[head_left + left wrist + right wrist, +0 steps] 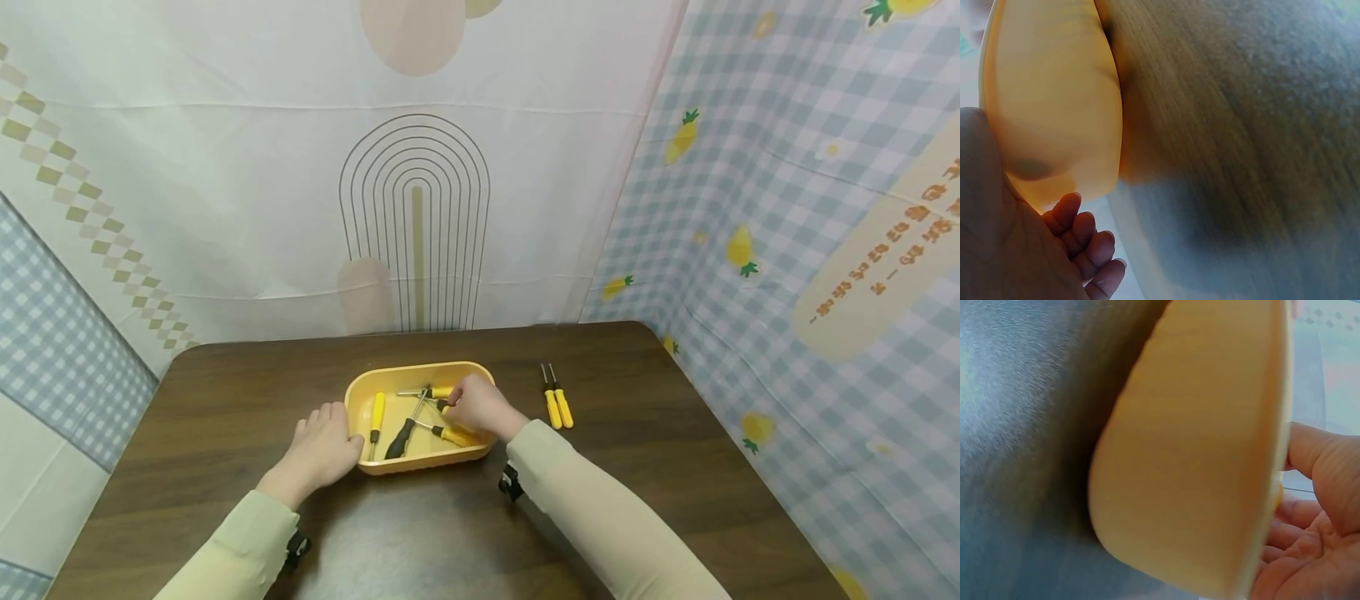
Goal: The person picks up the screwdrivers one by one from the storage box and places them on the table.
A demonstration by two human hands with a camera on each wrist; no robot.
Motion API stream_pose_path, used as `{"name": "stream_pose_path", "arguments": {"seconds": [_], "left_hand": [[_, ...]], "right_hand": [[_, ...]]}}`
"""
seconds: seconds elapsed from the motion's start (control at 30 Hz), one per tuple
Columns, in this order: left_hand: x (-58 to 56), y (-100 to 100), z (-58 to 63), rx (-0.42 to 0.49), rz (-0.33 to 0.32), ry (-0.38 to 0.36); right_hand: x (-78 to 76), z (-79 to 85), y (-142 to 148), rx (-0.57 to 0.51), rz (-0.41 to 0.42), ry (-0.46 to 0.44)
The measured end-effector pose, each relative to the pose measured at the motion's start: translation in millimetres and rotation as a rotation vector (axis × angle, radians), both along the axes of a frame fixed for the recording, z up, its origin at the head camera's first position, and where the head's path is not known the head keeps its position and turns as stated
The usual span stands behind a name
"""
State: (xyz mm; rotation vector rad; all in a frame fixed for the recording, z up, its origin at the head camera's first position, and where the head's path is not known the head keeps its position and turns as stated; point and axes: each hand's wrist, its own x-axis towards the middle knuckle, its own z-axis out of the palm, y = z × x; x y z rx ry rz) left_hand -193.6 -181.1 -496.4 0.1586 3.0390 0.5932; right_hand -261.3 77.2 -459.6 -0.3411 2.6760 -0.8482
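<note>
A shallow yellow plastic basket (pixel 427 462) stands on the table with several screwdrivers in it. My left hand (pixel 324 446) holds its left end, the thumb at the rim and the fingers outside. Over the basket's right end, my right hand (pixel 480 406) reaches in and pinches a yellow-handled screwdriver (pixel 442 406), mostly hidden by the fingers. Near it lie another yellow screwdriver (pixel 453 436) and one by the far wall (pixel 440 392). A black-handled screwdriver (pixel 401 439) slants across the middle, and a yellow screwdriver (pixel 377 412) lies along the left side.
Two yellow-handled screwdrivers (pixel 558 407) lie side by side on the dark wooden table (pixel 615 467), to the right of the basket. Patterned cloth (pixel 540 208) hangs behind the table and along both sides.
</note>
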Motion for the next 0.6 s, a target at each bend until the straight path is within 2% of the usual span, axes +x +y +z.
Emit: {"name": "stream_pose_path", "arguments": {"seconds": [0.27,0.43,0.6], "left_hand": [[0.4,-1,1.0,0.003,-0.001,-0.008],[0.5,-1,0.8,0.003,-0.002,-0.008],[0.4,0,0.8,0.008,0.0,-0.014]], "right_hand": [[-3.8,18.5,16,0.015,0.006,0.04],[-7.1,26.4,34,-0.092,-0.023,0.049],[-13.1,31.2,58,-0.207,-0.1,0.049]]}}
